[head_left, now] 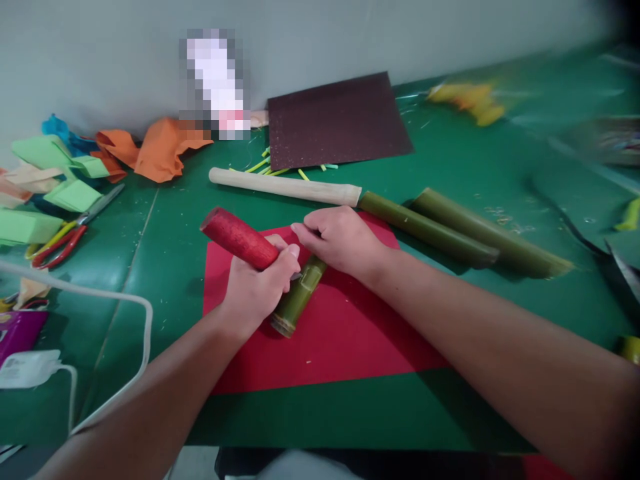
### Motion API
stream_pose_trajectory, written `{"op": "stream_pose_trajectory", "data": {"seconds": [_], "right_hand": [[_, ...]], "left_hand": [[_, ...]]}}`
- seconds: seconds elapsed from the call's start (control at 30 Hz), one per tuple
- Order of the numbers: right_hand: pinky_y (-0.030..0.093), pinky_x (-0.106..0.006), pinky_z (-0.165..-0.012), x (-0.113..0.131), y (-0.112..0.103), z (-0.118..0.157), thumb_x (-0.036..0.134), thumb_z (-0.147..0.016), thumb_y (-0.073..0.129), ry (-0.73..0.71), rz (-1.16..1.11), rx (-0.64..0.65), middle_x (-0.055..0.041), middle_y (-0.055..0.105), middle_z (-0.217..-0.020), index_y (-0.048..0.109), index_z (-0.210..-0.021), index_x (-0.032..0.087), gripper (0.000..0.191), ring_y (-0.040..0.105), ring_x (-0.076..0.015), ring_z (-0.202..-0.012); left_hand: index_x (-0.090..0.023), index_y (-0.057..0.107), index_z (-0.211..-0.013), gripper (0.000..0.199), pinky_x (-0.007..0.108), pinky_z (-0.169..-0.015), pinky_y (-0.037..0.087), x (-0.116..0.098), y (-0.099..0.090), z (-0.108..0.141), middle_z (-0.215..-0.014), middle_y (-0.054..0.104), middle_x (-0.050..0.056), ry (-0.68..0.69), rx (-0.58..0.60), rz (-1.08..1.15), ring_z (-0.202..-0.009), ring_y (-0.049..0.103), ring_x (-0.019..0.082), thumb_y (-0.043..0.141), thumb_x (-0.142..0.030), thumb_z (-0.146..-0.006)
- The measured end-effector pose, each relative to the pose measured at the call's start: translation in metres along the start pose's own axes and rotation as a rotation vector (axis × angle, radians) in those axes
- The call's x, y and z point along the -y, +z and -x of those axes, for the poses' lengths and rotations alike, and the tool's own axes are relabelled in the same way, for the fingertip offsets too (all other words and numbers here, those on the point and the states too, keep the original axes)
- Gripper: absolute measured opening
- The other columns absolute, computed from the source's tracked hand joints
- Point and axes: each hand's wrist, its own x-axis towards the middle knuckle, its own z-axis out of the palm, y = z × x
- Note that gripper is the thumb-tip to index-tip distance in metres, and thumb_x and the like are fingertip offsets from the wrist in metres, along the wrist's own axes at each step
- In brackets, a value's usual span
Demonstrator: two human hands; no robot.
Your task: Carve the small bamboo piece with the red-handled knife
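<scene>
A red cylinder [239, 237] with a slanted top is gripped in my left hand [263, 283], tilted up to the left. Beneath and between my hands lies a short green bamboo piece [299, 297], slanting across a red sheet [345, 340]. My right hand [343, 240] is closed over the upper end of that bamboo, its fingers curled; they partly hide that end. Something small and metallic shows by my left fingertips, too small to make out.
Behind are a pale stick [285, 187], two green bamboo lengths [430, 230] [493, 233] and a dark sheet [340, 123]. Scissors [75, 230], paper scraps [163, 150] and a white cable [147, 320] are at left. A blurred black object [613, 270] is at right.
</scene>
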Motion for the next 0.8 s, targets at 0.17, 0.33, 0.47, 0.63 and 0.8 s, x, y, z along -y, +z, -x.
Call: {"op": "stream_pose_trajectory", "data": {"seconds": [0.17, 0.33, 0.47, 0.63, 0.8], "right_hand": [[0.019, -0.031, -0.057, 0.001, 0.000, -0.001, 0.033, -0.095, 0.049, 0.026, -0.003, 0.005, 0.0036, 0.034, -0.054, 0.028, -0.055, 0.020, 0.047, 0.024, -0.0092, -0.054], [0.019, -0.030, -0.057, -0.002, 0.002, 0.000, 0.034, -0.095, 0.047, -0.020, -0.004, -0.005, 0.0034, 0.035, -0.054, 0.031, -0.055, 0.020, 0.046, 0.024, -0.0091, -0.054], [0.020, -0.030, -0.057, -0.004, 0.002, 0.001, 0.035, -0.096, 0.046, -0.039, -0.030, 0.004, 0.0032, 0.036, -0.055, 0.033, -0.055, 0.020, 0.046, 0.027, -0.0093, -0.055], [0.019, -0.030, -0.057, -0.002, 0.000, 0.000, 0.035, -0.096, 0.046, -0.014, -0.023, 0.025, 0.0028, 0.038, -0.056, 0.035, -0.055, 0.019, 0.045, 0.027, -0.0092, -0.055], [0.019, -0.030, -0.058, -0.002, 0.001, 0.000, 0.034, -0.096, 0.046, -0.022, -0.030, 0.020, 0.0034, 0.035, -0.056, 0.031, -0.056, 0.020, 0.045, 0.025, -0.0093, -0.055]], "left_hand": [[-0.018, 0.056, -0.059, 0.027, 0.014, -0.035, 0.034, 0.001, -0.002, 0.003, -0.044, 0.049, -0.005, 0.011, 0.007, -0.027, -0.037, 0.042, 0.005, 0.061, -0.027, -0.085], [-0.018, 0.055, -0.061, 0.025, 0.014, -0.035, 0.035, 0.001, 0.005, -0.001, -0.048, 0.052, -0.004, 0.041, -0.032, -0.023, -0.041, 0.048, 0.006, 0.063, -0.027, -0.083], [-0.018, 0.057, -0.064, 0.022, 0.015, -0.037, 0.036, -0.002, 0.008, -0.005, -0.047, 0.052, -0.005, 0.010, -0.026, -0.021, -0.040, 0.047, 0.006, 0.063, -0.028, -0.083], [-0.018, 0.059, -0.068, 0.021, 0.016, -0.038, 0.035, 0.000, 0.004, -0.005, -0.048, 0.053, -0.004, 0.004, 0.038, 0.009, -0.039, 0.044, 0.006, 0.060, -0.029, -0.086], [-0.018, 0.059, -0.070, 0.023, 0.015, -0.044, 0.040, 0.002, 0.000, -0.004, -0.059, 0.056, -0.003, 0.042, 0.058, 0.027, -0.050, 0.050, 0.006, 0.063, -0.033, -0.087]]}}
